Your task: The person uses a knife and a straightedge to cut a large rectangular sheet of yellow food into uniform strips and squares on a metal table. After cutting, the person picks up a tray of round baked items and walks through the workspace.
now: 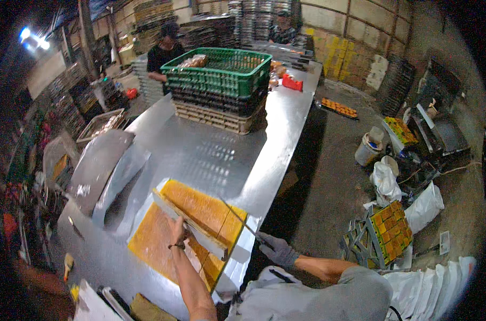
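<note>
A flat yellow-orange slab [153,234], which looks like sheet cake, lies on white paper near the front edge of the metal table. Thin cut lines cross its right part. A long straight bar [200,229] stands on edge diagonally over it. My bare left hand [179,231] grips this bar near its middle; a dark band circles the wrist. In a grey glove, my right hand [276,249] is closed round the handle of a long thin knife [237,218] just off the table's right edge. The knife's blade reaches over the slab's right side, beyond the bar.
Stacked crates, a green one [221,85] on top, stand farther along the metal table [200,155]. Curved sheets [101,166] lie at left, near a brush [68,266]. A tray of yellow-orange squares [391,234] and white sacks [425,206] are at right. Two people work at the back.
</note>
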Tool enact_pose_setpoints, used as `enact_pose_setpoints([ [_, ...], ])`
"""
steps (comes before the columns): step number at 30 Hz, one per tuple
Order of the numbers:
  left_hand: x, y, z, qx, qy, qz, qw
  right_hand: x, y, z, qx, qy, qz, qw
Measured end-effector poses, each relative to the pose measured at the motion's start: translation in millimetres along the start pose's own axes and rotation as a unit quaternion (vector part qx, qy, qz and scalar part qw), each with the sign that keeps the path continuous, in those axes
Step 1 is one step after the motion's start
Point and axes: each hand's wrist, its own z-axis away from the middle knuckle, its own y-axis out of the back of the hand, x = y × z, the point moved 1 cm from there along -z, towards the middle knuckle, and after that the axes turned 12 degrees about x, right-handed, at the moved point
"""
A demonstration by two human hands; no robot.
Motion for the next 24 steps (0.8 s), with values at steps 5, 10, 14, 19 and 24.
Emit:
enact_pose_setpoints([
  [5,-65.1,107.3,99.1,-0.042,0.031,0.322,0.945,-9.0,-89.9,15.4,-0.072,0.006,0.021,0.997],
  [10,-130.9,184.5,181.6,0.157,-0.106,0.087,0.978,-88.0,-178.7,41.7,-0.253,-0.042,-0.066,0.964],
  [14,-197.6,223.6,232.0,0.348,-0.133,-0.188,0.909,-76.6,-279.3,66.9,-0.292,0.178,0.040,0.939],
  [19,-215.6,249.8,259.3,0.393,-0.027,-0.372,0.840,-101.4,-359.9,84.4,-0.356,0.091,0.114,0.923],
  [24,-244.7,252.2,241.1,0.382,0.057,-0.444,0.809,-102.3,-363.3,78.3,-0.375,0.190,0.076,0.904],
])
